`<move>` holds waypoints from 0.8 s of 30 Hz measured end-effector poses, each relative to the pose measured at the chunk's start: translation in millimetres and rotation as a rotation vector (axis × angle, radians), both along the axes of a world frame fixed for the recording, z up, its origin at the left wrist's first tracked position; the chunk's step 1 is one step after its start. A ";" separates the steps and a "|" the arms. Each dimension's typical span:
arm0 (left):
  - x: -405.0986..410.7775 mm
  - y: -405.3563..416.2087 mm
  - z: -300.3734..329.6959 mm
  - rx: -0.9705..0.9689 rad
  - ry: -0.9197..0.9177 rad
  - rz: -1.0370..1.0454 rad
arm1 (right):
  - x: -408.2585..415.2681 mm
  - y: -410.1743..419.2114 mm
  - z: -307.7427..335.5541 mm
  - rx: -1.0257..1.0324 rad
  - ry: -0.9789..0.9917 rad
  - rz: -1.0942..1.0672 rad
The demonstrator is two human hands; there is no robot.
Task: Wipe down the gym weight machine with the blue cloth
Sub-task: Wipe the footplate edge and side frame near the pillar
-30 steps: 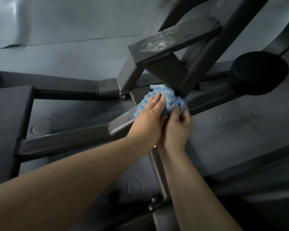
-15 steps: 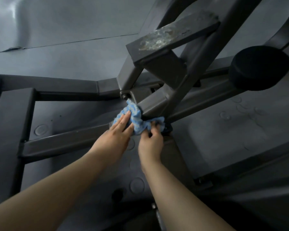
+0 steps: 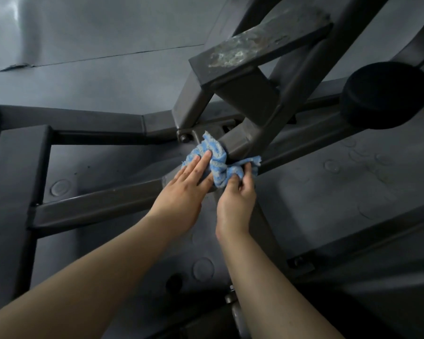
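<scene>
The blue cloth (image 3: 218, 162) is bunched around the foot of a slanted dark grey beam (image 3: 245, 140) of the weight machine, just above the floor. My left hand (image 3: 189, 184) presses its left part against the beam with straight fingers. My right hand (image 3: 238, 194) grips the cloth's right end, fingers curled round it, beside the low cross beam (image 3: 96, 204).
A worn, stained flat bar (image 3: 255, 47) juts out above the cloth. A round black pad (image 3: 387, 94) sits at the right. More frame beams (image 3: 15, 192) run at the left. The grey rubber floor (image 3: 108, 45) stretches beyond.
Both hands slid the cloth down the slanted beam from under the stained bar to its foot, then edged slightly back up.
</scene>
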State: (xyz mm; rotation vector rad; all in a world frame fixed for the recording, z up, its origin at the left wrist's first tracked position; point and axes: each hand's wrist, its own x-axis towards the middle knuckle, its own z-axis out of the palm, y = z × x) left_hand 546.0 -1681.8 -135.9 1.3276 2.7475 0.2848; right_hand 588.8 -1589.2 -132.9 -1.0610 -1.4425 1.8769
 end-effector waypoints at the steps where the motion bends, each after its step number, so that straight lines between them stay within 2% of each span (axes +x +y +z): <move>1: -1.3 -5.1 -1.6 -0.001 0.002 -0.005 | -0.5 -4.5 -1.8 -0.007 -0.012 -0.001; 3: -2.2 -16.6 -8.7 0.000 0.051 -0.006 | -3.3 -14.5 -7.2 -0.039 -0.039 0.013; 8: -0.5 -48.5 -24.0 -0.158 0.211 0.030 | -4.6 -29.1 -15.2 -0.068 -0.139 0.129; 14: 18.4 -57.1 -24.7 -0.237 0.175 0.119 | 3.5 -42.3 -18.6 0.036 -0.232 0.205; 24: 30.9 -39.8 -31.7 -0.159 0.124 0.252 | -11.5 -34.0 -11.4 -0.458 -0.046 0.026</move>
